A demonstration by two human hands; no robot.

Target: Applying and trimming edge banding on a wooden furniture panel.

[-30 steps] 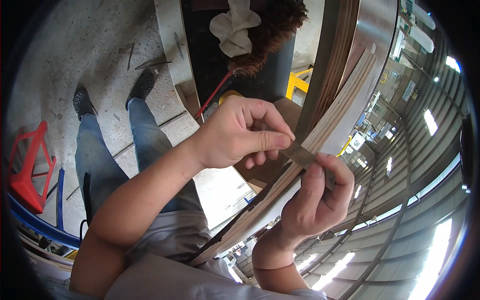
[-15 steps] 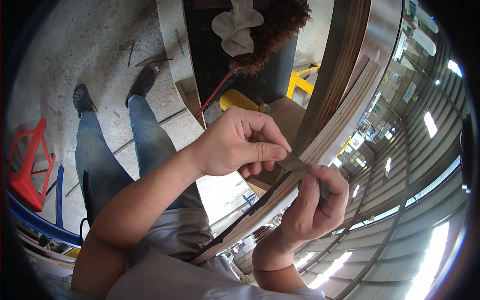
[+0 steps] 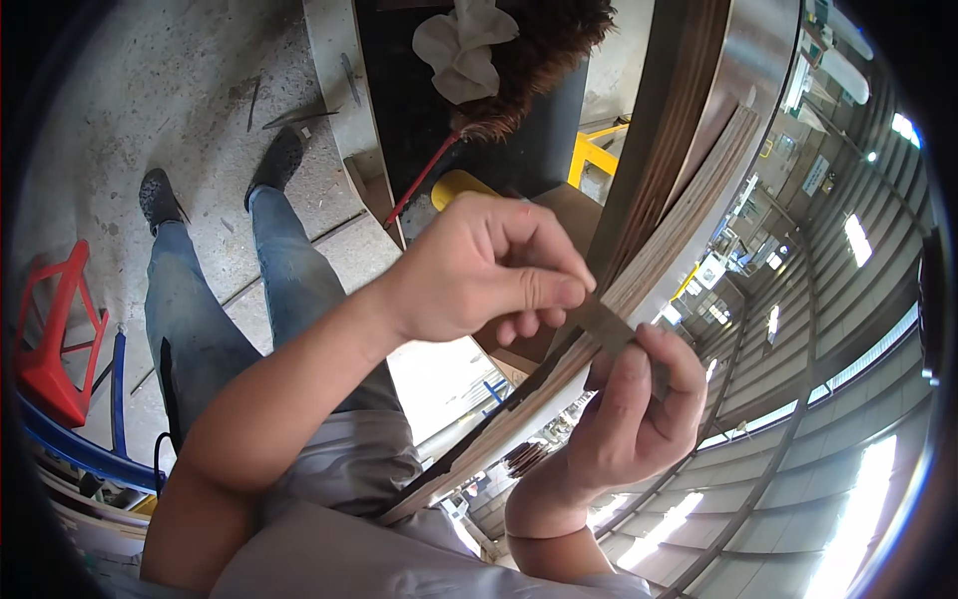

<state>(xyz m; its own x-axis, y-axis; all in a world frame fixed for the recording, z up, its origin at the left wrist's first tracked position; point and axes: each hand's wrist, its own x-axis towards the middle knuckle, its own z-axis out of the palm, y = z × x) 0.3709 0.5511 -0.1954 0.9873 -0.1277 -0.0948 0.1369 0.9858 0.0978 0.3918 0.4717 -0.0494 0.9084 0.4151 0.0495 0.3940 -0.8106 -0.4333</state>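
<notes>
LH [image 3: 469, 280] & RH [image 3: 639, 414] pinch sm grey strip [image 3: 607, 326]

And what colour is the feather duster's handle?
The handle of the feather duster is red, best seen in the head view.

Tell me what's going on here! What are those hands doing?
Someone's left-hand grip pinches one end of a thin, dull-coloured strip, and their right-hand grip pinches the other. From this view, the strip is in front of some layered wood; I can't tell whether they touch. Farther away, a brown feather duster and a pale cloth-like piece show against a dark surface.
</notes>
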